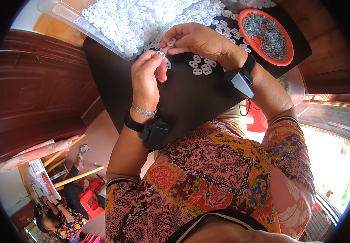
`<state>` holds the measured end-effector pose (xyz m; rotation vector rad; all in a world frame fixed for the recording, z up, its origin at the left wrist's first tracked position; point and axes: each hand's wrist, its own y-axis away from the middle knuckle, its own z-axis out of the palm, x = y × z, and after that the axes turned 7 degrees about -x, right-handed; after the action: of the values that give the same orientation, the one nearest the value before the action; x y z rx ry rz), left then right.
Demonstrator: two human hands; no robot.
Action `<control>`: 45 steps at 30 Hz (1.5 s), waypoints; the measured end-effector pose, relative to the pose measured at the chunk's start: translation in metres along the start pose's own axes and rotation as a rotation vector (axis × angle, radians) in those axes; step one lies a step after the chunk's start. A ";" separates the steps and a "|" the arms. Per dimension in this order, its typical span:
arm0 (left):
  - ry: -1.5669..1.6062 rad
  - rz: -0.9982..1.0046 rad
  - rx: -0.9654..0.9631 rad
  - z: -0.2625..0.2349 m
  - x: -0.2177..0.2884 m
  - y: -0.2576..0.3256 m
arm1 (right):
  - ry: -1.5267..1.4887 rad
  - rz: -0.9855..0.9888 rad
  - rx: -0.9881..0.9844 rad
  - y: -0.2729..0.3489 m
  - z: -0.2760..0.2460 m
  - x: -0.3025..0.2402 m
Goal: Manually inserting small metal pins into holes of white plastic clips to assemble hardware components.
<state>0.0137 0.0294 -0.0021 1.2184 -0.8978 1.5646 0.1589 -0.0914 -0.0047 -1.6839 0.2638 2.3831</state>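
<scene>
On the counter (175,93), loose white ovals (197,71) lie to the right, several with their long axis running roughly left to right. Farther, your left hand (147,73) pinches a white piece (160,54) between thumb and forefinger; its direction is too small to tell. Your right hand (201,40) meets it from the right, fingers closed around a second oval (171,42), its long axis seeming to slant slightly. These two-holed ovals should be light, stiff and smooth, perhaps slippery; take them by the outer rim, holes clear. Beyond sit the orange tray (289,42) of metal bits, far right, and the clear bin (98,39), far left.
</scene>
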 end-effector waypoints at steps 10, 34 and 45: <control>0.037 0.012 0.003 -0.002 0.000 -0.001 | 0.140 0.060 0.042 0.002 0.011 -0.009; 0.312 0.020 0.026 -0.008 -0.004 -0.006 | 0.022 0.135 0.049 -0.005 0.011 0.006; 0.016 0.042 0.080 -0.004 -0.005 -0.002 | 0.098 -0.026 0.094 -0.002 0.011 -0.002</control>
<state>0.0149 0.0323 -0.0079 1.2484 -0.8625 1.6547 0.1496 -0.0869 0.0006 -1.7521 0.3616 2.2357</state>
